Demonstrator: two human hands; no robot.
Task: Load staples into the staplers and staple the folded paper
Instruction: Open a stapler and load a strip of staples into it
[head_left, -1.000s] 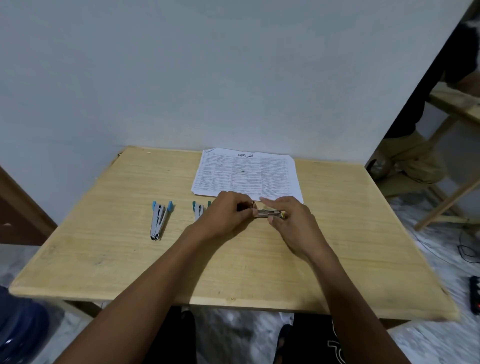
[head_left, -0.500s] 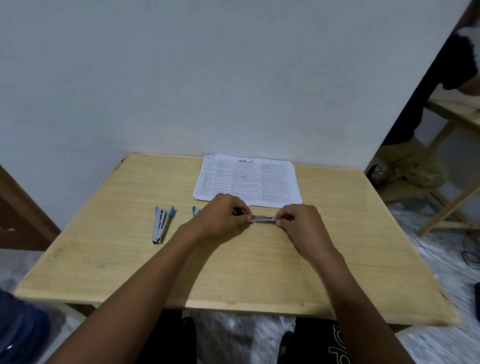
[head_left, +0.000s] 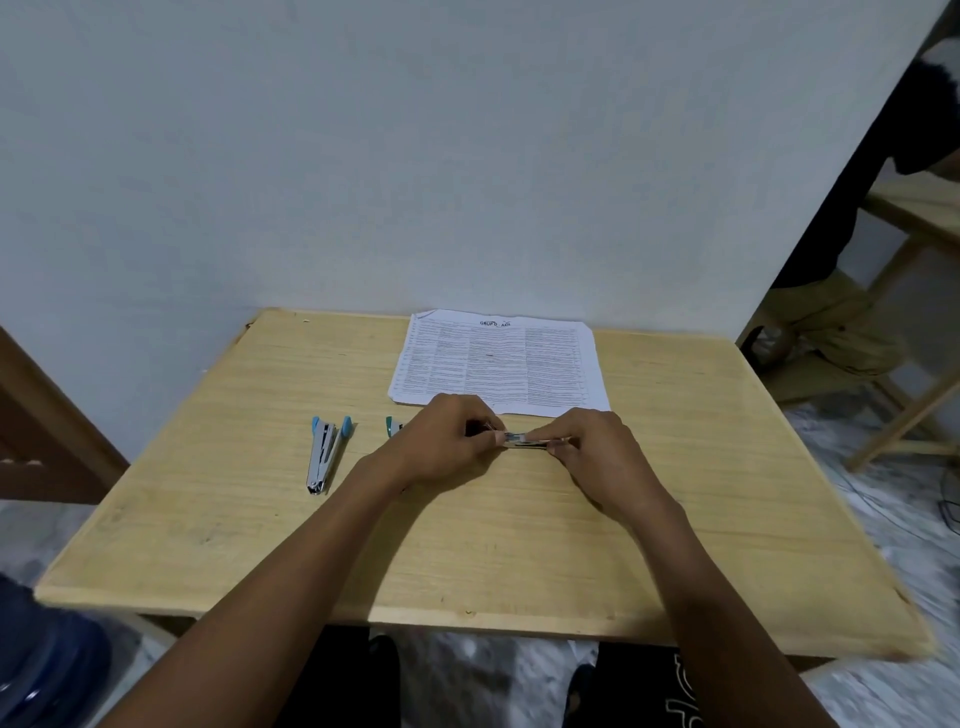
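- Two hands, the left hand (head_left: 441, 449) and the right hand (head_left: 605, 460), have their fingers clamped on opposite ends of a slim silver piece (head_left: 524, 441) just above the counter (head_left: 467, 551)
- To the left lies an open blue stapler (head_left: 326, 454); a green stapler (head_left: 393, 426) peeks out behind the left hand; the paper (head_left: 498, 364) lies beyond

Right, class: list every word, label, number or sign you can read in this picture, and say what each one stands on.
"GRUP D": heading at the top of the printed sheet; the letters after it are blurred.
Its columns of body text: too small to read.
White print on the black garment at the bottom edge: cut off, unreadable.
Blue-tipped stapler: no legible marking.
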